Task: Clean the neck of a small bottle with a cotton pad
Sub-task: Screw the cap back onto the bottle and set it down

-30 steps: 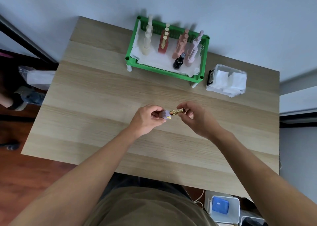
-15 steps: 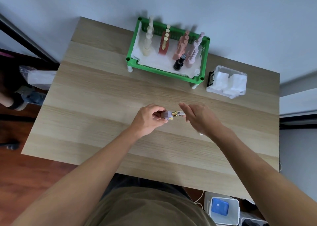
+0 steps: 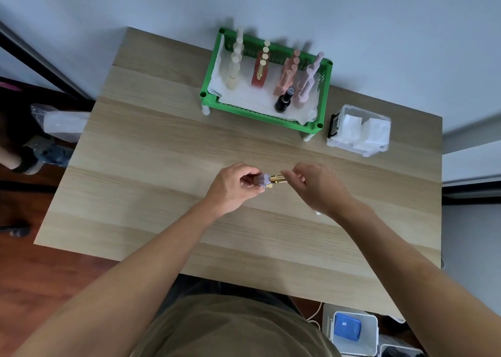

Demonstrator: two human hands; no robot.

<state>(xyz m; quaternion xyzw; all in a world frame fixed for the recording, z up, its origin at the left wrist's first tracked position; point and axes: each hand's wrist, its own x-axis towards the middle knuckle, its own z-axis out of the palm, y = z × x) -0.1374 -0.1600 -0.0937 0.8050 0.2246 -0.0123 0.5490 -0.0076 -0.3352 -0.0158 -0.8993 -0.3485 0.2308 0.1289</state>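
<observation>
My left hand (image 3: 233,188) grips a small lilac bottle (image 3: 263,180) and holds it sideways just above the wooden table (image 3: 151,172). Its gold cap (image 3: 278,179) points right. My right hand (image 3: 317,187) meets the cap's end, with thumb and fingertips loosely pinched around it. A white scrap that looks like a cotton pad (image 3: 317,212) peeks out on the table under my right wrist; most of it is hidden.
A green basket (image 3: 214,72) at the back holds several upright bottles in rows and one black bottle (image 3: 283,100). Right of it stands a clear box (image 3: 336,129) of white cotton pads. Beyond the table's near edge are white bins (image 3: 349,332) on the floor.
My right hand has turned around the gold cap, its fingers shifting from a firm pinch to a looser hold. The left hand and bottle have stayed in place.
</observation>
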